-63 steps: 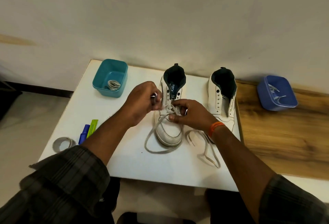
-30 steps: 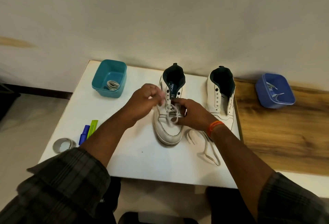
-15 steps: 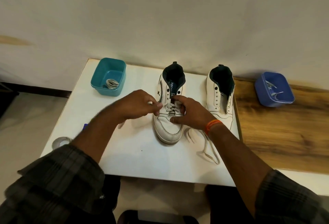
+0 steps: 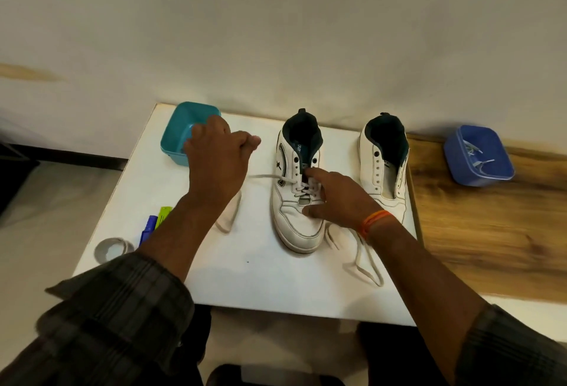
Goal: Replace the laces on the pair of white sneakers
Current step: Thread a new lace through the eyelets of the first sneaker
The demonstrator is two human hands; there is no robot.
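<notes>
Principal risk, as judged from the present layout: the lace (image 4: 264, 177) is drawn sideways out of a lower eyelet on the left sneaker (image 4: 299, 198), and an over-hard pull could drag that shoe across the white table (image 4: 251, 275) or run the opposite end back through its eyelets, leaving uneven lengths. A second risk is snagging the slack loop that lies on the table under the left forearm. The left hand (image 4: 216, 160) is clenched, pinching the lace between thumb and curled fingers, raised over the table just in front of the teal bin (image 4: 176, 137), wrist extended outward from the shoe. The right hand (image 4: 333, 197) is released, holding nothing: index finger straight and pressing on the tongue near the upper eyelets, thumb resting on the vamp, steadying the shoe; should it lift, the shoe would likely shift. The free lace end trails on the table in front of the right sneaker (image 4: 385, 165), which stands unlaced beside the first. Only the lower eyelets are threaded; the work is at an early stage.
</notes>
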